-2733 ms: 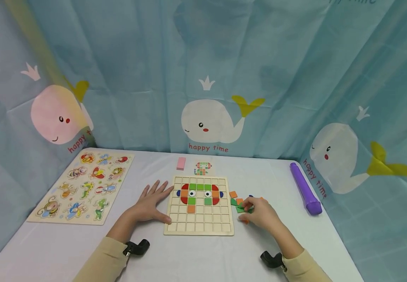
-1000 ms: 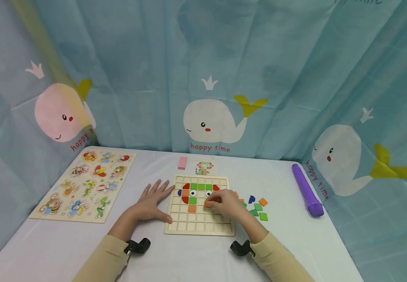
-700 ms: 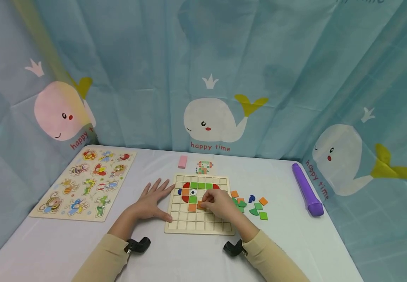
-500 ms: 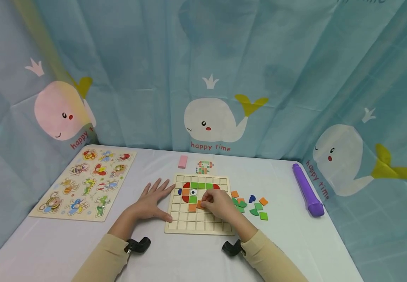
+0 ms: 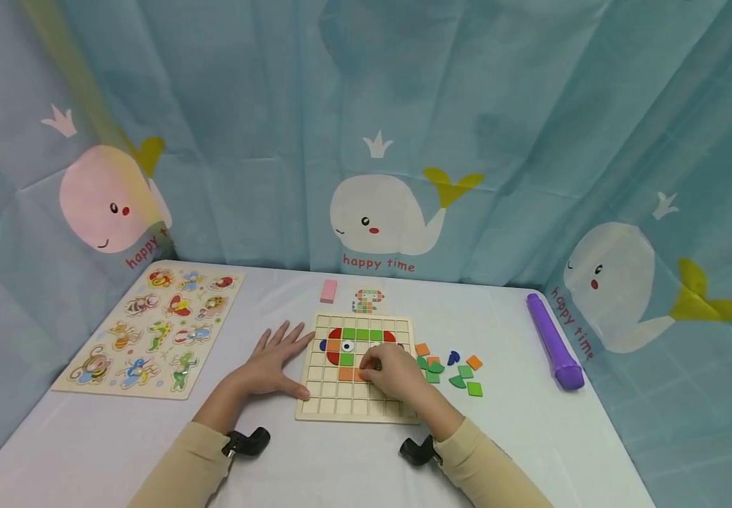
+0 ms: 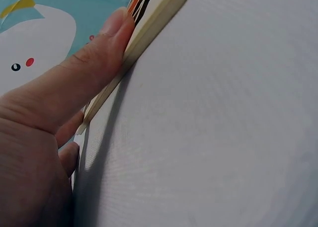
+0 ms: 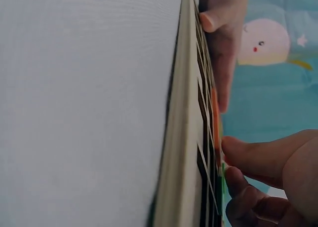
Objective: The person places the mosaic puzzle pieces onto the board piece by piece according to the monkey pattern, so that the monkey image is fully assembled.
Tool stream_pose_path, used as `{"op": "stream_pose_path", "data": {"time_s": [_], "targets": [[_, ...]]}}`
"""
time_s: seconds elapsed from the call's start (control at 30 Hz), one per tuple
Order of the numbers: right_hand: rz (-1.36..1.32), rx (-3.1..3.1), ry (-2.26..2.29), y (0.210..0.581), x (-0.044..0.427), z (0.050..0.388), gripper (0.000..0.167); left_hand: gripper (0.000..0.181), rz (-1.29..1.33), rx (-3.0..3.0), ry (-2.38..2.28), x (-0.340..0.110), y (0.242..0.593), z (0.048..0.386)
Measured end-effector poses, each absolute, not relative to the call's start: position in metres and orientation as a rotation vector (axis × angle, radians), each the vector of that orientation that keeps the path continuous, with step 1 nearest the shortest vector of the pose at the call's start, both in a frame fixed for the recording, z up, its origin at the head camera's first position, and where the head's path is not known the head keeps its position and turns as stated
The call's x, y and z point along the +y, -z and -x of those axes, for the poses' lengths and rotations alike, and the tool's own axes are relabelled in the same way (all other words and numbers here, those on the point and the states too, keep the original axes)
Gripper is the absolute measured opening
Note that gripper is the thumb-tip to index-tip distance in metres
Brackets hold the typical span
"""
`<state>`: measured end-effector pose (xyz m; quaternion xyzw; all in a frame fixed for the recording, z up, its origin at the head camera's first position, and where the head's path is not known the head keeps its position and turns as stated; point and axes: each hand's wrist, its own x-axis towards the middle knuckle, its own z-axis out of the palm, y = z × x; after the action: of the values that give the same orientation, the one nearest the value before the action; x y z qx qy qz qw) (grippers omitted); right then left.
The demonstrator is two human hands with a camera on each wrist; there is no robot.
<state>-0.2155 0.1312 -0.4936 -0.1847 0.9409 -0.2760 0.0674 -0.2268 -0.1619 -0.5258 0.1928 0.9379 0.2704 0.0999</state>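
Observation:
My left hand (image 5: 269, 367) rests at the left edge of the wooden grid board (image 5: 358, 417), fingers spread and thumb on the rim; the left wrist view shows the thumb (image 6: 82, 70) against the board's edge. My right hand (image 5: 398, 372) is over the board's middle, thumb and curled fingers at an orange square tile (image 5: 360, 375). This tile lies beside another orange tile (image 5: 345, 374). In the right wrist view the right hand (image 7: 271, 175) has its fingertips low at the orange and green pieces. Red, green, blue and eye tiles fill cells above; the hand covers some.
Loose orange, green and blue pieces (image 5: 465, 371) lie right of the board. A pattern card (image 5: 367, 301) and a pink block (image 5: 328, 291) are behind it. An insect puzzle board (image 5: 150, 331) is at the left, a purple microphone-shaped object (image 5: 553, 343) at the right.
The right hand has come left from the loose pieces onto the board with an orange tile. That tile, tilted in the fingers half a second ago, now lies flat. The left hand has stayed put.

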Motion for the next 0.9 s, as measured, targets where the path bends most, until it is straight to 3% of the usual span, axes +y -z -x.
{"op": "stream_pose_path", "data": {"time_s": [0.4, 0.9], "targets": [[0.364, 2.845, 1.047, 0.483, 0.175, 0.224, 0.008, 0.129, -0.555, 2.763, -0.801, -0.162, 0.527, 0.228], [0.138, 2.946, 0.860, 0.491, 0.223, 0.240, 0.032, 0.129, -0.574, 2.770, -0.822, -0.162, 0.529, 0.228]]}}
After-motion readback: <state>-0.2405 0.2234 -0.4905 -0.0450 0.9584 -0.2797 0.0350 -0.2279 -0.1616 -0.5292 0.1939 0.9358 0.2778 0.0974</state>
